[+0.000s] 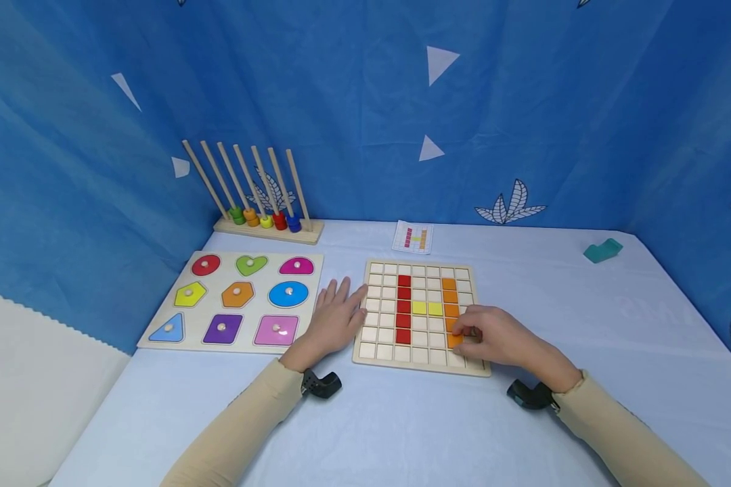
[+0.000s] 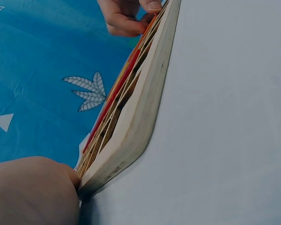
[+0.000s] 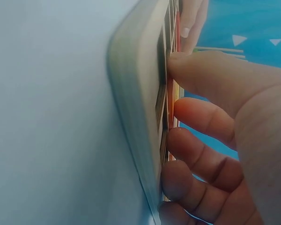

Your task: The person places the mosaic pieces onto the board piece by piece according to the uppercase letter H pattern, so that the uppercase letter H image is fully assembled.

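A square wooden grid board (image 1: 420,369) lies on the table. A column of red tiles (image 1: 404,306), a short row of yellow tiles (image 1: 427,308) and a column of orange tiles (image 1: 449,296) form an H on it. At the bottom of the orange column, my right hand (image 1: 502,336) pinches an orange tile (image 1: 455,341) between thumb and index finger; its other fingertips rest along the board in the right wrist view. My left hand (image 1: 336,316) lies with fingers extended, its fingertips at the board's left edge.
Behind the board lies a small card (image 1: 413,238) printed with a similar coloured pattern. To the left is a knobbed shape puzzle (image 1: 197,297), with a peg stacker (image 1: 311,233) holding coloured rings behind it. A teal object (image 1: 603,250) sits far right, before a blue curtain (image 1: 365,122).
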Demonstrator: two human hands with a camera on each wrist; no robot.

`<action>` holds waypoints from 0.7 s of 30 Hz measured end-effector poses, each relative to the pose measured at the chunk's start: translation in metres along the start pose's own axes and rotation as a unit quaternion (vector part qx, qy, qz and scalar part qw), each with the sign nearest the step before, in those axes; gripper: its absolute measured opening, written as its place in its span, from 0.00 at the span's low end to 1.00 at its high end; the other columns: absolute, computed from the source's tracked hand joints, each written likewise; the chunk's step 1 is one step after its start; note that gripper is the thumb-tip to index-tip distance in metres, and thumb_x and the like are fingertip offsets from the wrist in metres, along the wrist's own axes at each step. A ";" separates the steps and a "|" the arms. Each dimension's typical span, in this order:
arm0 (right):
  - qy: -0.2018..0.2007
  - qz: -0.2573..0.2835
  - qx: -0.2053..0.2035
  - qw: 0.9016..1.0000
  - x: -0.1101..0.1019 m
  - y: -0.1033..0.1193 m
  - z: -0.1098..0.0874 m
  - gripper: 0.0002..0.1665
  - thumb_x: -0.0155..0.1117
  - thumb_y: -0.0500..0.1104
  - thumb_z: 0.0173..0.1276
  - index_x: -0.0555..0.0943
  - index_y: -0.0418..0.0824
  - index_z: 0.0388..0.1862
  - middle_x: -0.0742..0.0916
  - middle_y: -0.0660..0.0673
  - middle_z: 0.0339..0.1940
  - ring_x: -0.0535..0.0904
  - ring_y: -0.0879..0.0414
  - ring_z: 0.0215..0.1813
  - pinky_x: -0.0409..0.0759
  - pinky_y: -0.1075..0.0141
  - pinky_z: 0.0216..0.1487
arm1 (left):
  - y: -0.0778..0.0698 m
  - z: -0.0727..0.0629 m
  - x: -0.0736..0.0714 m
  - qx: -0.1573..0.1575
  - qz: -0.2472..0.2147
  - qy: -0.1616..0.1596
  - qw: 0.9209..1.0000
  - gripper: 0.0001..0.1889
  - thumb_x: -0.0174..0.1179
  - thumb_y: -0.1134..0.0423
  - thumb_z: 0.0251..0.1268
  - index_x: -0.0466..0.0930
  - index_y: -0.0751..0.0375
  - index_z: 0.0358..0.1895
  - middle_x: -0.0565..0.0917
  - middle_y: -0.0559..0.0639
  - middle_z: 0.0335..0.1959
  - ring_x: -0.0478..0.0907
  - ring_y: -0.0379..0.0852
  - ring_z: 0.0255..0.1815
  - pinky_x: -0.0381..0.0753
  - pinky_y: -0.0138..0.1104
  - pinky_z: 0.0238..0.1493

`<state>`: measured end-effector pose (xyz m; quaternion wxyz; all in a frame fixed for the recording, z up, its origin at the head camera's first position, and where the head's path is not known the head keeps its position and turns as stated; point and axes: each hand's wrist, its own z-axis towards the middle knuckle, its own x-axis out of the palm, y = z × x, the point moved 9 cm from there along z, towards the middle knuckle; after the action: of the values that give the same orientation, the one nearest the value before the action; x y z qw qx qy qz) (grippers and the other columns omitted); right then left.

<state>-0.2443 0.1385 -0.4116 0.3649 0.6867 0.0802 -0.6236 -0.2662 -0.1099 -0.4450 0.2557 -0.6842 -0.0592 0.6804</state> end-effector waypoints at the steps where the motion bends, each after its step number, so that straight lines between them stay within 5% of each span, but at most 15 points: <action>1: 0.001 0.000 0.001 1.000 0.000 0.000 0.000 0.10 0.80 0.47 0.57 0.88 0.49 0.37 0.81 0.58 0.28 0.69 0.66 0.30 0.69 0.73 0.31 | 0.000 0.000 0.000 0.000 0.000 0.000 1.000 0.29 0.45 0.52 0.79 0.63 0.55 0.79 0.56 0.68 0.82 0.44 0.72 0.84 0.45 0.64 0.80; 21: 0.006 0.002 0.004 1.000 -0.001 0.001 0.000 0.10 0.80 0.47 0.56 0.88 0.50 0.37 0.80 0.58 0.28 0.69 0.66 0.30 0.69 0.73 0.31 | 0.001 0.000 0.001 0.002 -0.001 -0.005 1.000 0.29 0.46 0.52 0.79 0.64 0.55 0.79 0.56 0.69 0.81 0.45 0.72 0.83 0.46 0.64 0.80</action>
<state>-0.2439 0.1385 -0.4101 0.3633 0.6922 0.0785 -0.6186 -0.2668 -0.1103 -0.4462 0.2574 -0.6801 -0.0593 0.6839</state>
